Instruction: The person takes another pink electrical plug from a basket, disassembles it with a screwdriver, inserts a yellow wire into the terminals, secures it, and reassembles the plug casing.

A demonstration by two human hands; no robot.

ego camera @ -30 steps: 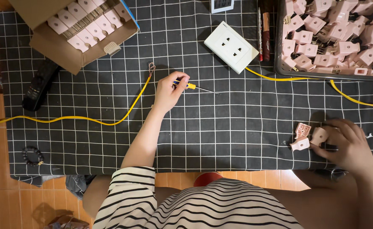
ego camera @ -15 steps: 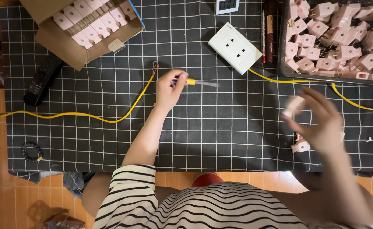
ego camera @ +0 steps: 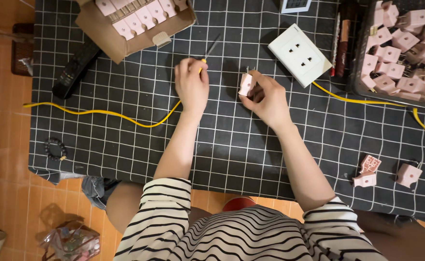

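My left hand (ego camera: 192, 83) grips a small screwdriver (ego camera: 208, 54) with a yellow handle; its dark shaft points up and to the right over the black checked cloth (ego camera: 231, 145). My right hand (ego camera: 266, 96) holds a pink plug adapter (ego camera: 245, 83) upright, metal prongs pointing away from me, just right of the left hand. The two hands are close together at the middle of the cloth. A yellow cable (ego camera: 101, 113) runs from the left edge to under my left hand.
A cardboard box (ego camera: 130, 24) of pink adapters sits top left, and a dark crate (ego camera: 401, 43) of more adapters top right. A white wall socket (ego camera: 299, 54), a black remote (ego camera: 74, 70), three loose pink adapters (ego camera: 367, 171) at the lower right, and a bead bracelet (ego camera: 55, 149) lie about.
My right hand rose from the lower right with a pink adapter and brought it to the middle beside my left hand. The screwdriver now points up and right instead of sideways.
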